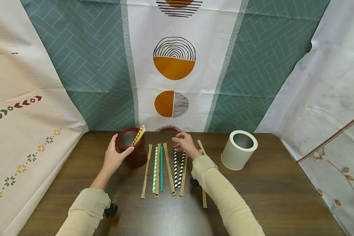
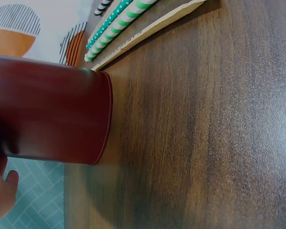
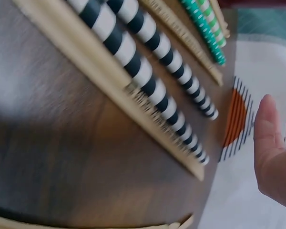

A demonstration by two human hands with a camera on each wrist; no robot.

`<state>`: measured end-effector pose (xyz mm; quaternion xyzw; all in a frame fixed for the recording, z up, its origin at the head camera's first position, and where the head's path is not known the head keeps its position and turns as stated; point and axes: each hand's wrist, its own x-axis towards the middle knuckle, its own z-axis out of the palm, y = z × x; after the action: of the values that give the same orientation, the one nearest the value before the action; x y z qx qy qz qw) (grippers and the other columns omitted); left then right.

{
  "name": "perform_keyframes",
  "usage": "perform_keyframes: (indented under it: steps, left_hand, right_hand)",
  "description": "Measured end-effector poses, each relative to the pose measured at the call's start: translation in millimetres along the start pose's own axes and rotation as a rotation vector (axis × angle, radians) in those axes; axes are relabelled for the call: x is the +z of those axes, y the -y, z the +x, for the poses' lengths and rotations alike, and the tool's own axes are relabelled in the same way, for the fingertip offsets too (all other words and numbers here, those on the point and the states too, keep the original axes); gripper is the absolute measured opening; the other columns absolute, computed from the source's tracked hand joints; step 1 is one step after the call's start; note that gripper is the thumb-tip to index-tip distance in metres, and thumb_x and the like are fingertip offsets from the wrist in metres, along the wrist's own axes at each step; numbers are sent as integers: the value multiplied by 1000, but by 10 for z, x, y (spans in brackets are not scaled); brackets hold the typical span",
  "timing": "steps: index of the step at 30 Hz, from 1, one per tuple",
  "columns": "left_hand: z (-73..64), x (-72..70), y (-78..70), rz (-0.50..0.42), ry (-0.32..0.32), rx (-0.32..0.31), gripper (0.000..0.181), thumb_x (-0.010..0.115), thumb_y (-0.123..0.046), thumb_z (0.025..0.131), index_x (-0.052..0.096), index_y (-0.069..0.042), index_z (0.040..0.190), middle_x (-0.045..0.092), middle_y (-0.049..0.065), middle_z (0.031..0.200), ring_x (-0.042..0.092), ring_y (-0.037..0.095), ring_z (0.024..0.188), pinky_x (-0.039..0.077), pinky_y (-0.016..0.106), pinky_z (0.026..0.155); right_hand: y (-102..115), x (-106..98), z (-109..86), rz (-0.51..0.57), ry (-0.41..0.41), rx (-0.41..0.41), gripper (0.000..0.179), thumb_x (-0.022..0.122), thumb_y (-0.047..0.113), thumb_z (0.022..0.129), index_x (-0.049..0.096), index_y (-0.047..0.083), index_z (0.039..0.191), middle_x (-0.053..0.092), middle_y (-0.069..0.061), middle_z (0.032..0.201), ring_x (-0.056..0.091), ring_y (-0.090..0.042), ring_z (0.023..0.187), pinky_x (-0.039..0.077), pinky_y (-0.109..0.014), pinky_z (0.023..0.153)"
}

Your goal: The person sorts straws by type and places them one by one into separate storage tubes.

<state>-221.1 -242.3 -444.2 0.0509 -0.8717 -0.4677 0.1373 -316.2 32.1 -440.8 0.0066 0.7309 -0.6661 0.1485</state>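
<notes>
My left hand (image 1: 114, 157) grips the dark red canister (image 1: 135, 159) at its rim, thumb on the near side and fingers at the left. Two straws lean out of this canister: an orange-and-white striped straw (image 1: 137, 137) and a yellow one (image 1: 141, 133). In the left wrist view the canister's dark red wall (image 2: 52, 112) fills the left side. My right hand (image 1: 184, 143) hovers at the far ends of two black-and-white striped straws (image 1: 175, 170), fingers loosely bent with nothing between them. In the right wrist view those fingers (image 3: 266, 126) are apart from the straws.
Green-striped (image 1: 155, 170) and teal dotted (image 1: 161, 168) straws lie on the brown table (image 1: 253, 203) among several paper-wrapped straws (image 1: 146, 172). More wrapped straws (image 1: 204, 196) lie partly under the right forearm. A cream canister (image 1: 236, 157) stands at the right. A patterned cloth (image 1: 106, 65) hangs behind.
</notes>
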Motion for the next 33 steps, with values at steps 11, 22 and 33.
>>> perform_keyframes:
  steps: [11,22,33]
  left_hand:
    - [-2,-1,-5,1,4,-5,92,66,-44,74,12,-14,142,21,12,145,24,32,131,27,57,99]
    - [-5,-6,-4,-1,4,2,92,66,-43,75,12,-12,142,21,13,145,24,32,131,27,57,99]
    - [-3,-6,-20,4,-2,-4,93,64,-46,75,11,-12,142,21,13,145,24,32,131,27,57,98]
  right_hand:
    - [-185,-137,0,-70,-31,76,21,60,13,82,50,4,98,53,-8,85,54,-20,64,51,-35,59]
    - [-308,-213,31,-156,-105,112,20,59,9,82,49,2,99,50,-7,84,48,-17,61,51,-36,61]
    - [-371,-119,35,-262,-121,54,29,60,7,81,53,-1,108,56,-14,93,57,-21,69,50,-27,52]
